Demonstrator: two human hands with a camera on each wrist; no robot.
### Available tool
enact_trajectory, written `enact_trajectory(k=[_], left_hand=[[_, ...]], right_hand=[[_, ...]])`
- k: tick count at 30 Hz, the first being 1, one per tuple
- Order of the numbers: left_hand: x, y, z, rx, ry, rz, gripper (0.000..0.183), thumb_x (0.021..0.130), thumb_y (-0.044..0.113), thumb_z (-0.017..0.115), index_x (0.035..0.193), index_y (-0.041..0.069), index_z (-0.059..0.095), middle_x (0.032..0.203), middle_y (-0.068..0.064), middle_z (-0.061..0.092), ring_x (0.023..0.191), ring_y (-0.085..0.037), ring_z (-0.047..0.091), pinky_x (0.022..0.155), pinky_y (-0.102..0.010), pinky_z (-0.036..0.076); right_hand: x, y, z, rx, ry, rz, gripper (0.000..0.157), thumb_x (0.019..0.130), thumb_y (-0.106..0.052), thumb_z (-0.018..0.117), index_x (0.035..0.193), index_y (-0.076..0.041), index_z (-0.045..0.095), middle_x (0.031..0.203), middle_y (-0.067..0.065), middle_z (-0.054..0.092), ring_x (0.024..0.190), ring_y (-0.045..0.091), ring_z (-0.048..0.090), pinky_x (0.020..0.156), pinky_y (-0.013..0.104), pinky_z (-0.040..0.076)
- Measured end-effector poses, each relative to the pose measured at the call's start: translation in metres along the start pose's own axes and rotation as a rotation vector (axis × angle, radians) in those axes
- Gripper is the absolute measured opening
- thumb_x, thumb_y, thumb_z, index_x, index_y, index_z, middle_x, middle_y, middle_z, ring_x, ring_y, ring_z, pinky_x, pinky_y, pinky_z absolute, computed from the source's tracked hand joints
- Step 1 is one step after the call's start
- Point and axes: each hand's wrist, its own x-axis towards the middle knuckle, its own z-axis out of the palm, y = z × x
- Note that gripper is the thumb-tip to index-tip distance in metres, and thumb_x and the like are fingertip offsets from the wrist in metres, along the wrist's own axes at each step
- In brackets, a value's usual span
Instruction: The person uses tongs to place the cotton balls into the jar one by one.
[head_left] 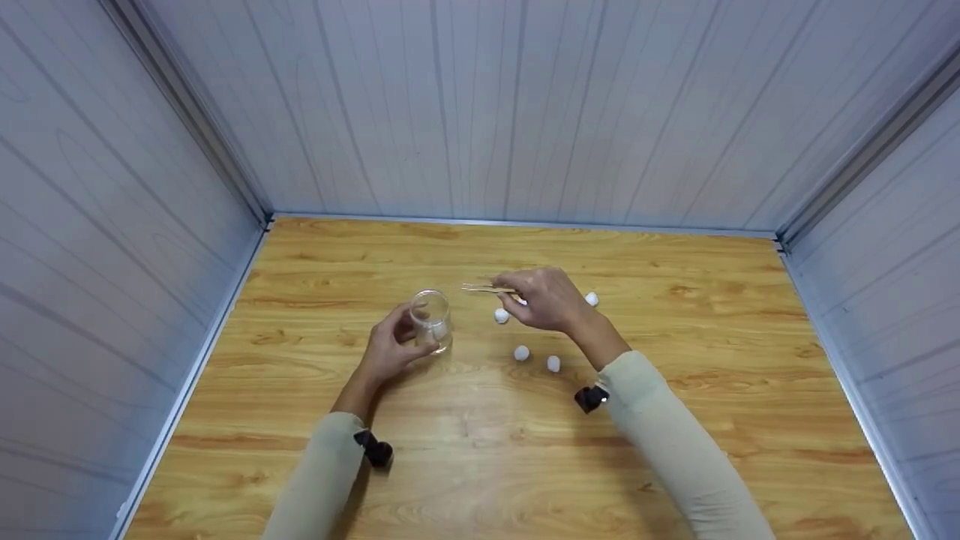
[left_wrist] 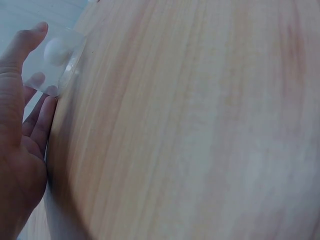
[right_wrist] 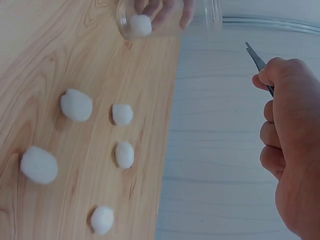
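Note:
My left hand (head_left: 388,349) grips a clear glass beaker (head_left: 431,319) from the left side, thumb in front. One white cotton ball (right_wrist: 141,25) lies at the bottom inside the beaker. To the right, my right hand (head_left: 547,298) pinches metal tweezers (right_wrist: 257,59) between thumb and fingers. Their tips point left toward the beaker's rim, slightly apart with nothing between them. Several cotton balls (right_wrist: 76,105) are scattered on the table under and in front of the right hand; one of them (head_left: 523,302) is partly hidden by it in the head view.
The wood-patterned table (head_left: 465,457) is bounded by pale panel walls (head_left: 480,112) at the back and both sides. Small black cameras (head_left: 375,450) sit on both wrists, over light sleeves (head_left: 675,442).

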Motion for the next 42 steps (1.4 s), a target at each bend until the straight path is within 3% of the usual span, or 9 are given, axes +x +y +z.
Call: enact_trajectory(k=[4,10,16,21,26,33,37,42], left_hand=[[0.0,-0.001,0.0,0.002,0.0,0.001,0.069,0.086,-0.005,0.094,0.148,-0.001,0.064,0.143,-0.025,0.072,0.133,-0.033,0.071,0.116,-0.033,0.062],[-0.001,0.001,0.0,0.003,-0.019,-0.005,0.067,0.088,-0.002,0.094,0.148,0.0,0.064,0.142,-0.024,0.069,0.136,-0.034,0.07,0.119,-0.038,0.062],[-0.001,0.0,0.0,0.023,-0.013,-0.004,0.07,0.087,-0.003,0.094,0.15,0.001,0.063,0.144,-0.023,0.07,0.135,-0.033,0.07,0.118,-0.039,0.062],[0.0,-0.001,0.0,0.019,-0.013,0.006,0.068,0.086,-0.003,0.095,0.147,0.0,0.064,0.146,-0.023,0.071,0.136,-0.035,0.07,0.116,-0.031,0.062],[0.0,0.0,-0.001,0.012,-0.019,0.01,0.067,0.085,-0.003,0.095,0.145,-0.001,0.064,0.146,-0.023,0.071,0.137,-0.037,0.07,0.115,-0.031,0.062],[0.0,0.001,-0.002,0.015,-0.02,0.0,0.069,0.085,-0.004,0.095,0.147,0.0,0.063,0.145,-0.024,0.07,0.138,-0.038,0.069,0.117,-0.034,0.062],[-0.001,0.002,-0.002,0.01,-0.026,-0.011,0.069,0.086,-0.003,0.095,0.148,0.0,0.063,0.148,-0.023,0.07,0.14,-0.038,0.068,0.119,-0.035,0.061],[-0.001,0.002,-0.001,0.004,-0.024,-0.012,0.067,0.087,-0.003,0.093,0.147,0.0,0.063,0.148,-0.025,0.07,0.14,-0.04,0.068,0.12,-0.04,0.061]], right_hand=[[-0.007,0.008,-0.003,-0.01,0.005,0.006,0.018,0.106,-0.014,0.071,0.12,-0.007,0.081,0.102,0.011,0.088,0.068,0.023,0.078,0.06,0.044,0.063],[-0.019,0.02,-0.006,-0.018,-0.01,0.034,0.017,0.107,-0.014,0.07,0.12,-0.007,0.08,0.096,0.013,0.087,0.057,0.024,0.066,0.052,0.039,0.052],[-0.031,0.032,-0.009,-0.026,-0.029,0.066,0.018,0.108,-0.015,0.071,0.12,-0.006,0.08,0.1,0.014,0.088,0.068,0.027,0.077,0.059,0.045,0.063],[-0.04,0.039,-0.01,-0.023,-0.043,0.097,0.019,0.107,-0.014,0.071,0.12,-0.004,0.079,0.1,0.015,0.087,0.068,0.029,0.077,0.059,0.047,0.063],[-0.043,0.042,-0.007,-0.034,-0.051,0.094,0.019,0.105,-0.013,0.072,0.12,-0.005,0.079,0.103,0.015,0.088,0.067,0.028,0.076,0.059,0.047,0.063],[-0.04,0.043,0.002,-0.037,-0.111,0.103,0.019,0.105,-0.015,0.073,0.12,-0.007,0.081,0.095,0.013,0.087,0.052,0.018,0.056,0.052,0.036,0.049],[-0.039,0.042,0.008,-0.035,-0.144,0.125,0.018,0.106,-0.016,0.073,0.12,-0.007,0.081,0.098,0.012,0.088,0.053,0.017,0.056,0.052,0.03,0.041],[-0.039,0.043,0.017,-0.042,-0.17,0.131,0.016,0.106,-0.016,0.074,0.118,-0.007,0.081,0.095,0.012,0.087,0.053,0.008,0.034,0.054,0.023,0.025]])
